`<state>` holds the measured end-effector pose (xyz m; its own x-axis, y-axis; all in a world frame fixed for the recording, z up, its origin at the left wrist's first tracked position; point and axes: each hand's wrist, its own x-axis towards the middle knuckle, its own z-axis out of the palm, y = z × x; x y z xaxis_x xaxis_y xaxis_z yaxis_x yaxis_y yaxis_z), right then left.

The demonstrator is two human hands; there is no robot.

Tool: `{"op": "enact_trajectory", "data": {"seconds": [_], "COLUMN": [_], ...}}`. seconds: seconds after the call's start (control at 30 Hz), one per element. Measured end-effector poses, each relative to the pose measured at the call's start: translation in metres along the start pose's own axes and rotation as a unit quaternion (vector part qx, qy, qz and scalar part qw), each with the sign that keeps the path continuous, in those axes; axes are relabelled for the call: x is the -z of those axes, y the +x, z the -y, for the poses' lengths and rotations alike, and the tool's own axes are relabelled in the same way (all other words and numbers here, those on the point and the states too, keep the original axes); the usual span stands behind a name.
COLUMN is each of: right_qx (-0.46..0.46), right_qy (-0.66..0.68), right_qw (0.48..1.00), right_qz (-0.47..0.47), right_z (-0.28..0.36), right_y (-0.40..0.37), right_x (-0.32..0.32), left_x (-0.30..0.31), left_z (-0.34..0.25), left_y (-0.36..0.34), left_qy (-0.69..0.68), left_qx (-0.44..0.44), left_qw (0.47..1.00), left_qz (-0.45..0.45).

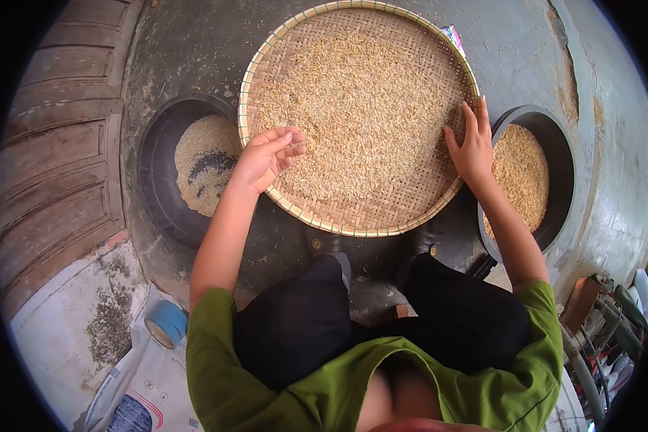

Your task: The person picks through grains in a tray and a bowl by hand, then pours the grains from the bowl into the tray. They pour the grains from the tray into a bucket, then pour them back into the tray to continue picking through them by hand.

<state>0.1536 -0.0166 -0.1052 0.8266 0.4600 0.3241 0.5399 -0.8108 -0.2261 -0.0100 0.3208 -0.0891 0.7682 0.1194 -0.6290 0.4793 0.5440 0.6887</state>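
A round woven bamboo winnowing tray (pixel 367 219) lies in front of me, with rice grains (pixel 360 108) spread over its middle, some of them still yellowish like unhusked grain. Over the tray's left edge, my left hand (pixel 270 158) has its fingers curled in and the thumb pressed to the index finger. Whatever sits in that pinch is too small to make out. On the opposite side my right hand (pixel 472 150) rests against the rim, fingers spread and pointing away from me, the thumb lying inside the tray.
At left, a dark basin (pixel 158 194) holds pale rice, partly under the tray. A black pan (pixel 563 169) with yellowish grain stands at right, its handle towards me. A blue tape roll (pixel 165 324) lies on a sack (pixel 147 374). Clutter (pixel 612 324) sits lower right.
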Motion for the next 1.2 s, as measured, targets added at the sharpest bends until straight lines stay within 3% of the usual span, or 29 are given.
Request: {"op": "enact_trajectory", "data": {"seconds": [0.27,0.33,0.4,0.43,0.47,0.5,0.53,0.6,0.67,0.73,0.77,0.83,0.87,0.97,1.07,1.2], "right_qx": [-0.006,-0.003,-0.019,-0.04,-0.06,0.002,-0.015,-0.013,-0.011,-0.006,-0.008,-0.011,-0.011,-0.011,-0.008,-0.006], "right_qy": [-0.003,-0.006,0.005,0.081,0.157,0.025,0.021,0.008,0.008,0.008,0.01,0.014,0.012,0.014,0.015,0.009], "right_qw": [1.0,1.0,1.0,0.996,0.986,1.0,1.0,1.0,1.0,1.0,1.0,1.0,1.0,1.0,1.0,1.0], "right_qz": [0.004,0.004,0.013,0.018,0.023,0.012,0.011,0.006,0.009,0.007,0.009,0.01,0.01,0.008,0.011,0.012], "right_z": [-0.001,0.0,0.001,-0.005,-0.004,-0.002,0.001,0.0,0.0,0.001,0.001,0.001,0.001,0.0,-0.001,-0.001], "right_y": [0.0,-0.001,0.0,-0.002,0.0,0.0,0.001,0.0,-0.001,0.0,0.0,0.001,0.001,0.0,0.0,0.001], "right_x": [-0.001,-0.001,-0.001,-0.007,-0.005,0.0,0.002,-0.001,0.0,0.0,0.001,0.001,0.001,0.0,-0.001,-0.001], "left_x": [-0.034,-0.102,-0.16,-0.167,-0.173,-0.177,-0.172,-0.14,-0.099,-0.055,-0.037,-0.009,-0.007,-0.01,-0.014,-0.015], "left_z": [-0.021,-0.047,-0.058,-0.058,-0.059,-0.06,-0.053,-0.026,-0.013,-0.018,-0.014,0.0,0.004,0.011,0.018,0.017], "left_y": [0.013,-0.001,-0.028,-0.03,-0.032,-0.032,-0.025,0.003,0.01,0.009,0.009,0.01,0.011,0.008,0.017,0.019], "left_qy": [0.031,0.067,0.2,0.197,0.318,0.434,0.435,0.418,0.352,0.325,0.325,0.449,0.45,0.566,0.586,0.599], "left_qx": [-0.067,-0.107,-0.144,-0.147,-0.188,-0.226,-0.228,-0.297,-0.243,-0.139,-0.14,-0.205,-0.205,-0.303,-0.343,-0.308], "left_qw": [0.997,0.975,0.899,0.899,0.842,0.767,0.766,0.834,0.903,0.935,0.935,0.856,0.855,0.755,0.727,0.732], "left_qz": [0.016,0.181,0.363,0.364,0.394,0.415,0.415,0.202,0.039,-0.03,-0.033,-0.155,-0.155,-0.134,-0.103,-0.102]}}
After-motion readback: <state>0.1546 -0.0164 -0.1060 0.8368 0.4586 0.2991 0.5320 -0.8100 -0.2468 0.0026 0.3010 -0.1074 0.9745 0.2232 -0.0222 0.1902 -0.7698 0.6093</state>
